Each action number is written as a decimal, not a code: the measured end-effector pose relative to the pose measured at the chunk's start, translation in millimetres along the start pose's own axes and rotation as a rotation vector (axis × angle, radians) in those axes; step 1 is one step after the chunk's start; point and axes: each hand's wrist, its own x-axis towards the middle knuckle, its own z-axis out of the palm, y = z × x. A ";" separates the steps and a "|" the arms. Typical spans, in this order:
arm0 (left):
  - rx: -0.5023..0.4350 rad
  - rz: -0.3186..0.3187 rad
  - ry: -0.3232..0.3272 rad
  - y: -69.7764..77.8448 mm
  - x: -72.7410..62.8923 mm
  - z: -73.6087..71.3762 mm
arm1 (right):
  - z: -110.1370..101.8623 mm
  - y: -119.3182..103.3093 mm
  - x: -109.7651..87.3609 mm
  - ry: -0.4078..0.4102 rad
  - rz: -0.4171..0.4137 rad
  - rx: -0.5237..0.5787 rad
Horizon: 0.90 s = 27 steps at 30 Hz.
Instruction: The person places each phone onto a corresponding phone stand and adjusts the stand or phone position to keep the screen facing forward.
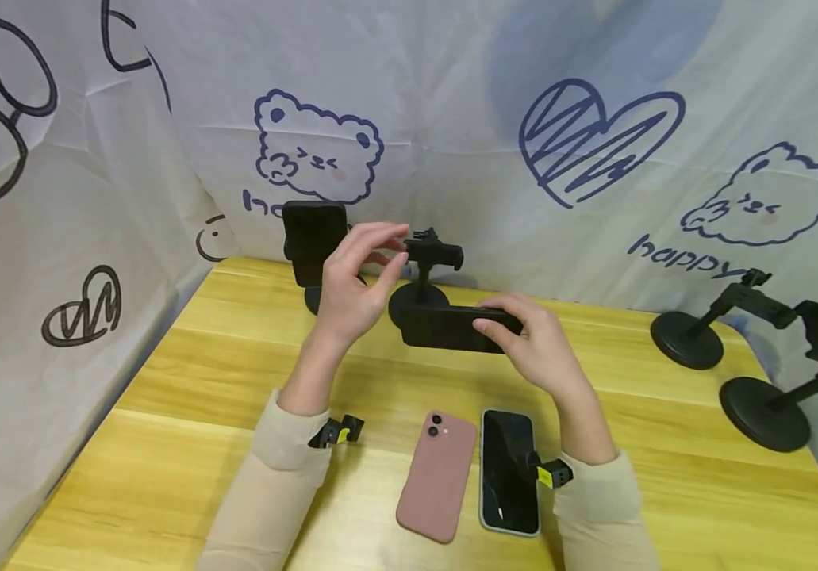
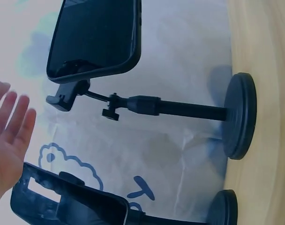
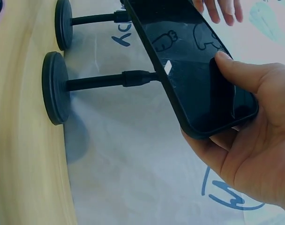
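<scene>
My right hand (image 1: 539, 341) grips a black smartphone (image 1: 440, 328) by one end, thumb on its screen and fingers behind. The phone lies sideways in front of a black phone stand (image 1: 424, 297) with an unoccupied clamp (image 1: 434, 253). My left hand (image 1: 355, 281) is raised beside that clamp, fingers loosely bent with nothing between them; the left wrist view shows a gap between its fingers (image 2: 13, 119) and the clamp (image 2: 65, 96). Behind the left hand, another black phone (image 1: 314, 238) sits upright in a second stand, whose base (image 1: 312, 300) is partly hidden.
A pink phone (image 1: 439, 476), back up, and a dark-screened phone (image 1: 508, 468) with a light edge lie on the wooden table (image 1: 166, 428) between the forearms. Two more black stands (image 1: 687, 339) are at the right. A printed cloth (image 1: 451, 103) hangs behind the table.
</scene>
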 end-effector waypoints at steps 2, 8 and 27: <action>-0.006 0.013 -0.060 2.5 -0.1 -0.2 | -2.7 -1.3 -0.8 0.022 0.007 0.020; -0.054 -0.039 -0.263 4.5 -3.4 2.0 | -8.6 -5.4 -4.2 0.121 0.002 0.087; -0.088 -0.117 -0.353 7.4 -5.8 2.4 | -7.5 -10.7 -7.1 0.211 -0.089 0.211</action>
